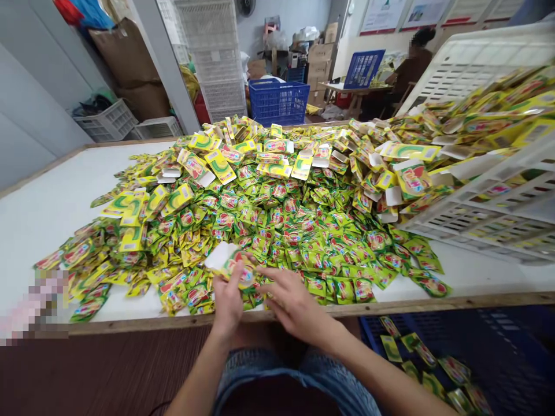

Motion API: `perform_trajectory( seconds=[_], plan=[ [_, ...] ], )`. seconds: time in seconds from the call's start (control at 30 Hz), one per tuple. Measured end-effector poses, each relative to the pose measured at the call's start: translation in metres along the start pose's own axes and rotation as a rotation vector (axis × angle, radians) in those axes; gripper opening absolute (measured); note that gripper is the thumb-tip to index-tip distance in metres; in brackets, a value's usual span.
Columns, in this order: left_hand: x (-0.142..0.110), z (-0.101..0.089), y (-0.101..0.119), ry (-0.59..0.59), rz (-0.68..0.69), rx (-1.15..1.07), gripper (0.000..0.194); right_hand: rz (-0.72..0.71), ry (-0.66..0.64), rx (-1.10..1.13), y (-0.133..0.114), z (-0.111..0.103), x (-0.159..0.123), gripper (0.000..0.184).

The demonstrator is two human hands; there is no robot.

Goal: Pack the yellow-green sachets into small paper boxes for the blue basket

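My left hand is closed around a small yellow-and-green printed carton, held just above the table's front edge. A white end flap of the carton sticks out to the left. Close to the carton's right end is my right hand, its fingers apart and partly bent; whether its fingertips touch the carton or hold a packet is unclear. Under and beyond both hands lies a wide heap of small green foil packets. More yellow cartons, several with open white flaps, rest on the far side of the heap.
A white plastic crate lies tipped at the right, spilling cartons onto the white table. Below the table edge at right, a dark blue crate holds several packs. Behind stand a blue crate, stacked white crates and a seated person.
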State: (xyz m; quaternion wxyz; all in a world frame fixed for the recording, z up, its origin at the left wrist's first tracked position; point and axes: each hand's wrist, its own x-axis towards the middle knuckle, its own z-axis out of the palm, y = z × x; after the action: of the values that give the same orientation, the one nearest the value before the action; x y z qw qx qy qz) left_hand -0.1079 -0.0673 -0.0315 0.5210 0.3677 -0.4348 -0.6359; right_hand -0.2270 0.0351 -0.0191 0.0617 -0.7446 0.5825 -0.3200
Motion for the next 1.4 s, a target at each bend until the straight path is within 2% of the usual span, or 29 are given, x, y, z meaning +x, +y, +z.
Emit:
perform_trajectory(
  seconds=[0.1,0.2,0.3,0.4,0.47,0.53,0.63,0.77,0.87,0.93,1.0,1.1,1.17,1.27,1.33,1.4],
  plan=[
    [0.015,-0.035,0.023,0.108,0.027,-0.040,0.044,0.180,-0.039,-0.201,0.031,0.002,-0.011,0.028],
    [0.025,-0.072,0.044,0.215,0.041,0.011,0.044,0.189,-0.158,-0.318,0.048,-0.002,-0.012,0.010],
    [0.028,-0.096,0.053,0.287,0.079,0.048,0.045,0.194,-0.112,-0.201,0.038,-0.001,0.012,0.008],
    [0.025,-0.104,0.052,0.267,0.047,0.071,0.043,0.333,-0.013,0.164,0.021,0.021,0.055,0.013],
    [0.023,-0.103,0.048,0.205,-0.071,0.092,0.044,0.445,0.024,0.367,0.014,0.044,0.081,0.014],
    [0.023,-0.098,0.043,0.121,-0.250,0.086,0.043,0.502,0.064,0.445,0.011,0.065,0.097,0.019],
    [0.030,-0.086,0.033,0.041,-0.426,0.032,0.041,0.544,0.135,0.506,0.012,0.079,0.096,0.029],
    [0.031,-0.076,0.022,0.010,-0.405,0.009,0.048,0.572,0.195,0.596,0.017,0.068,0.071,0.038],
    [0.011,-0.077,0.022,-0.080,-0.389,0.100,0.047,0.625,0.230,0.825,0.019,0.052,0.055,0.040],
    [-0.005,-0.081,0.024,-0.172,-0.398,0.165,0.047,0.618,0.181,1.036,0.020,0.043,0.050,0.041],
    [-0.017,-0.083,0.028,-0.287,-0.441,0.197,0.048,0.550,0.078,1.147,0.021,0.036,0.048,0.041],
    [-0.021,-0.080,0.031,-0.415,-0.444,0.267,0.049,0.489,0.009,1.039,0.025,0.028,0.047,0.044],
    [-0.018,-0.073,0.032,-0.469,-0.415,0.336,0.048,0.452,0.007,0.896,0.030,0.022,0.046,0.045],
    [-0.014,-0.061,0.031,-0.527,-0.406,0.400,0.051,0.325,-0.020,0.755,0.039,0.014,0.041,0.045],
    [-0.014,-0.052,0.028,-0.550,-0.407,0.409,0.054,0.273,-0.055,0.691,0.048,0.009,0.036,0.039],
    [-0.015,-0.043,0.022,-0.573,-0.405,0.398,0.054,0.284,-0.063,0.640,0.056,0.005,0.030,0.030]
  ],
)
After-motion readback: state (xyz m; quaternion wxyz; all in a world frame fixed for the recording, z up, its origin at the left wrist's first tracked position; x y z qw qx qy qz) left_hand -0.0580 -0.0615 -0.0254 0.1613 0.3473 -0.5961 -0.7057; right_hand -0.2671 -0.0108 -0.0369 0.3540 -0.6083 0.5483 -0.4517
